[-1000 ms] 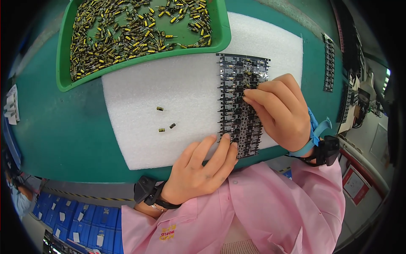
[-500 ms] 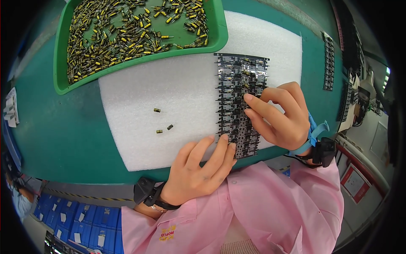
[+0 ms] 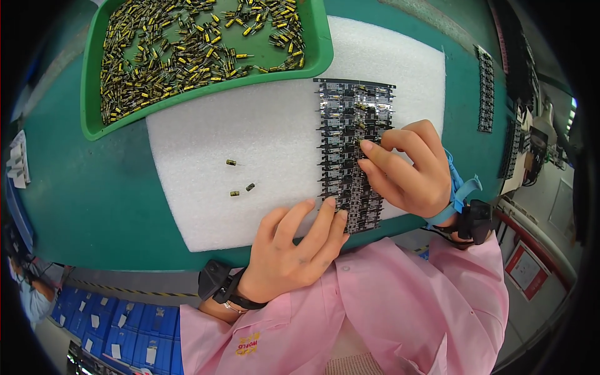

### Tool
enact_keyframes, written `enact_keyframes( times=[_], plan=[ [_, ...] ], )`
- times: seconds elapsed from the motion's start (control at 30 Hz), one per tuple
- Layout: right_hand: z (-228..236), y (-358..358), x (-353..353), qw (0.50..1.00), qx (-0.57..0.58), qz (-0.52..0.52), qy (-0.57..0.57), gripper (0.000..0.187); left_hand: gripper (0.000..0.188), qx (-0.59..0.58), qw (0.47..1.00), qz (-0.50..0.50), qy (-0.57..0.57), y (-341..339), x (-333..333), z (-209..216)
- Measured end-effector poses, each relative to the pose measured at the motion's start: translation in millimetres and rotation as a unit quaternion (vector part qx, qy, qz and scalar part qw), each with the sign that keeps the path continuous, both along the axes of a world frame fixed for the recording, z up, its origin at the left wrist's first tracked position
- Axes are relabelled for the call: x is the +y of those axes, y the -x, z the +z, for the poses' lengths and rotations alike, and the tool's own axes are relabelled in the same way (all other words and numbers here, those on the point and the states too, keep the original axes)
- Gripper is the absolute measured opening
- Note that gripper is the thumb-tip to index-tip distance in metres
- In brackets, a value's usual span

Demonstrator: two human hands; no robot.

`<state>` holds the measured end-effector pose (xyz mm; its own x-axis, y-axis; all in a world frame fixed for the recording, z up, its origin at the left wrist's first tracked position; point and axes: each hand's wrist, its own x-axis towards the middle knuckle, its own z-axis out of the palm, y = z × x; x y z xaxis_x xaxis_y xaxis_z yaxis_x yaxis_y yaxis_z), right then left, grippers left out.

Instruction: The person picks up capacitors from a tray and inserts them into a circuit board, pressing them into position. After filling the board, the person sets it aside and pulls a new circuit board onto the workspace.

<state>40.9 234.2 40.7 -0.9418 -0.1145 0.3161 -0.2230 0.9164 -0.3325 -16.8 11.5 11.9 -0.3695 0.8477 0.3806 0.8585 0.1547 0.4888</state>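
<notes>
A dark circuit board panel point(image 3: 336, 159) with rows of small parts lies on a white foam sheet point(image 3: 200, 131). My left hand point(image 3: 294, 250) is open, its fingers spread and its fingertips resting on the panel's lower left part. Over the panel's right half, my right hand point(image 3: 409, 169) is closed in a pinch at a capacitor, of which only a yellowish bit shows by the index fingertip. Small yellow-and-black capacitors point(image 3: 362, 125) stand on the panel just above that pinch. Three loose capacitors point(image 3: 234, 194) lie on the foam, left of the panel.
A green tray point(image 3: 206, 87) heaped with capacitors stands at the far left, overlapping the foam. Beneath is a green table point(image 3: 81, 200). Another board strip point(image 3: 485, 90) lies at the right. Blue bins point(image 3: 131, 328) stand below the table's near left side, with part of another person point(image 3: 31, 294) beyond.
Little differs. My right hand has shifted slightly left, its pinch still over the same part of the panel. My left hand stays on the panel.
</notes>
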Motion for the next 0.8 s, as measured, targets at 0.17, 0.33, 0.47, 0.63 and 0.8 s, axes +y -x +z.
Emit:
enact_keyframes(
  times=[0.17,0.33,0.47,0.63,0.8],
  plan=[
    [1,-2,1,1.000,0.006,-0.012,0.018,0.034,0.024,0.002,1.000,-0.001,-0.002,0,0,0],
    [8,0,3,0.999,0.025,-0.029,0.027,0.033,0.025,0.012,1.000,0.003,0.001,0,0,0],
    [8,2,5,0.999,0.015,-0.046,0.013,0.036,0.024,0.011,1.000,0.004,0.003,-1,0,1],
    [9,5,5,0.999,-0.002,-0.045,0.005,0.038,0.031,0.007,1.000,-0.001,0.007,0,0,0],
    [13,5,-3,0.999,0.005,-0.048,0.019,0.039,0.023,0.014,1.000,0.005,0.003,1,1,1]
  ],
)
